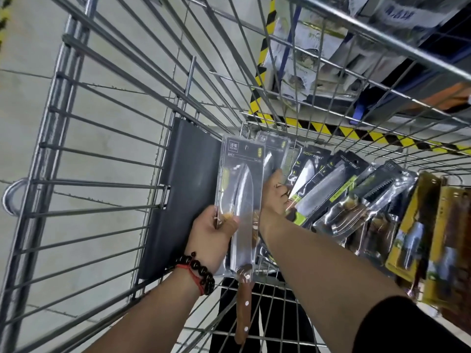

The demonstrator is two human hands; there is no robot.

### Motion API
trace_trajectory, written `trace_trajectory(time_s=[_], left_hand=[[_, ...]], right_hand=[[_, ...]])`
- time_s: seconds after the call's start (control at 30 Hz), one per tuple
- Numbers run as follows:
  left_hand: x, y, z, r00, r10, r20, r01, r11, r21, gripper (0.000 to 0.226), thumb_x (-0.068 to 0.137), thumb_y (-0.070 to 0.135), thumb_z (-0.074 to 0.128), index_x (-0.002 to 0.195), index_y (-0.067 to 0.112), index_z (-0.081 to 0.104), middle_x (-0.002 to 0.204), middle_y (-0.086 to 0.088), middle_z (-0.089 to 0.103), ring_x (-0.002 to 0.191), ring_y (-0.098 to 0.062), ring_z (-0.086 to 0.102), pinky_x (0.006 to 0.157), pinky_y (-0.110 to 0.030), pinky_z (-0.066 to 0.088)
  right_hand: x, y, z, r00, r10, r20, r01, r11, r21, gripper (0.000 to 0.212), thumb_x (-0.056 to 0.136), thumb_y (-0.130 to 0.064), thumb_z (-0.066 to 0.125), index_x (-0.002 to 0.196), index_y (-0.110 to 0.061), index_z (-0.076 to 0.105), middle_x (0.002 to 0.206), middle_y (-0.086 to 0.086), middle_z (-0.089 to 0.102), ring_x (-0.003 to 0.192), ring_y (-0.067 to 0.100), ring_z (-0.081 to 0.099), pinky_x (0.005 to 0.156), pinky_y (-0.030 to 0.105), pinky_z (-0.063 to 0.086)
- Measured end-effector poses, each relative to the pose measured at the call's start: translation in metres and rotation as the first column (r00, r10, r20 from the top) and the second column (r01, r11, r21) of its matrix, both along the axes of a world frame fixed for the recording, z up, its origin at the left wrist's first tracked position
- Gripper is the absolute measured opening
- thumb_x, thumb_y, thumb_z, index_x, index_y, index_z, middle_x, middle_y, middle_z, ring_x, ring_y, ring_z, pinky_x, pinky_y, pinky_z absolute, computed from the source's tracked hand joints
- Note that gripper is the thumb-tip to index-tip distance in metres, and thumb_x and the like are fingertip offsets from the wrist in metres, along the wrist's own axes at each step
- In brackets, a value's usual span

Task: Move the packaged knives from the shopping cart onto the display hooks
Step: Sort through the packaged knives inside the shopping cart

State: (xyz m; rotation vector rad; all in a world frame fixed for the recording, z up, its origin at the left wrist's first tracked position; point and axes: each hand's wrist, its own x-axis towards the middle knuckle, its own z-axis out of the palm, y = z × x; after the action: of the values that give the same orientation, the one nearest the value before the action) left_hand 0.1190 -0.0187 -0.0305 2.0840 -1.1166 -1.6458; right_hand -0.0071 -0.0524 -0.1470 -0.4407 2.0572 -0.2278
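Right forearm, nearest the lens, runs from lower right of the frame up to centre, black sleeve at the bottom corner. Right hand (274, 193) reaches into the cart (102, 154), back of hand up, fingers curled down among the packs; whether it grips one, cannot tell, since the fingertips are hidden behind the held pack. Left forearm comes up from bottom centre-left, bead bracelet (201, 271) and red cord on the wrist. Left hand (212, 238) holds a clear knife pack (238, 200) upright at centre frame, thumb pressed on its front, fingers wrapped behind the left edge. Pack's label end points up, wooden handle (243, 301) sticks down past the cart's wire edge.

Cart fills most of the frame, wire walls left and top. Grey flap (175, 194) stands against the wall just left of the held pack. More knife packs (356, 197) lie fanned and overlapping across centre right, black-backed ones beside the right hand, yellow-backed ones (433, 238) at the right edge. Yellow-black floor tape (331, 128) shows through the wires, upper right.
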Motion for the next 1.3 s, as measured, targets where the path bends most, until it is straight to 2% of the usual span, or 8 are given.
trace_trajectory(time_s=[0.23,0.43,0.6,0.7,0.9,1.03,1.13,1.3], left_hand=[[0.001,0.003,0.0,1.0,-0.023,0.02,0.023,1.0,0.004,0.033,0.088,0.025,0.066,0.099,-0.004,0.053,0.089,-0.018,0.062,0.078,-0.013,0.052,0.083,-0.046,0.051],[0.003,0.004,0.0,0.999,-0.028,0.027,0.028,1.0,0.006,0.034,0.088,0.026,0.067,0.097,-0.004,0.053,0.084,-0.012,0.059,0.076,-0.015,0.052,0.077,-0.044,0.051],[0.002,0.005,0.002,1.0,-0.009,0.022,0.009,1.0,-0.009,0.012,0.09,0.02,0.065,0.094,0.009,0.061,0.089,-0.008,0.069,0.078,-0.012,0.061,0.068,-0.027,0.051],[-0.001,0.003,0.006,0.999,0.031,-0.013,-0.031,0.999,-0.017,0.007,0.091,0.015,0.064,0.09,0.022,0.062,0.082,0.011,0.068,0.075,0.0,0.063,0.06,-0.011,0.045],[0.001,-0.004,0.018,0.999,0.042,-0.011,-0.043,0.994,-0.102,0.014,0.09,0.016,0.064,0.093,0.004,0.058,0.08,-0.001,0.06,0.074,-0.013,0.054,0.069,-0.027,0.045],[-0.002,-0.014,0.035,0.999,0.043,-0.019,-0.046,0.988,-0.146,0.006,0.09,0.017,0.064,0.088,0.017,0.058,0.084,0.004,0.062,0.076,-0.009,0.056,0.065,-0.023,0.043],[-0.007,-0.022,0.04,1.0,0.027,-0.011,-0.029,0.986,-0.165,0.008,0.09,0.019,0.065,0.087,0.022,0.058,0.089,0.006,0.062,0.082,-0.009,0.057,0.068,-0.025,0.043],[-0.037,-0.023,0.04,0.996,-0.092,0.014,0.093,0.983,-0.158,0.015,0.091,0.022,0.064,0.098,0.011,0.058,0.092,-0.001,0.059,0.085,-0.015,0.053,0.071,-0.023,0.042]], right_hand=[[-0.004,0.008,-0.004,0.981,0.121,-0.154,-0.126,0.992,-0.02,0.057,0.101,-0.006,0.028,0.153,-0.016,0.008,0.149,0.024,0.035,0.135,0.037,0.035,0.107,0.048,0.031],[-0.016,0.0,-0.006,0.978,0.029,-0.208,-0.02,0.999,0.05,0.044,0.088,-0.01,0.055,0.128,-0.013,0.037,0.113,0.014,0.064,0.103,0.035,0.059,0.081,0.042,0.051],[-0.027,0.001,-0.003,0.998,-0.043,0.036,0.045,0.997,-0.064,0.007,0.082,-0.014,0.065,0.085,-0.021,0.062,0.084,0.002,0.07,0.078,0.024,0.066,0.076,0.041,0.059],[-0.035,0.008,0.009,0.936,-0.217,0.278,0.265,0.953,-0.147,0.011,0.089,-0.011,0.065,0.098,-0.017,0.06,0.092,0.004,0.068,0.085,0.021,0.065,0.081,0.041,0.057],[-0.056,0.035,0.038,0.848,-0.341,0.405,0.453,0.863,-0.224,0.025,0.091,-0.009,0.064,0.116,-0.013,0.061,0.102,0.006,0.067,0.104,0.027,0.063,0.101,0.043,0.047],[-0.076,0.064,0.063,0.756,-0.502,0.42,0.615,0.764,-0.193,0.01,0.087,-0.028,0.07,0.096,-0.032,0.07,0.107,0.006,0.071,0.103,0.026,0.065,0.101,0.053,0.045],[-0.096,0.082,0.083,0.605,-0.615,0.505,0.766,0.623,-0.159,0.021,0.084,-0.024,0.072,0.104,-0.017,0.068,0.109,0.005,0.069,0.109,0.03,0.063,0.107,0.054,0.04],[-0.109,0.095,0.125,0.539,-0.555,0.633,0.788,0.598,-0.146,0.008,0.093,-0.013,0.059,0.093,-0.007,0.064,0.075,0.006,0.069,0.063,0.018,0.067,0.064,0.033,0.058]])
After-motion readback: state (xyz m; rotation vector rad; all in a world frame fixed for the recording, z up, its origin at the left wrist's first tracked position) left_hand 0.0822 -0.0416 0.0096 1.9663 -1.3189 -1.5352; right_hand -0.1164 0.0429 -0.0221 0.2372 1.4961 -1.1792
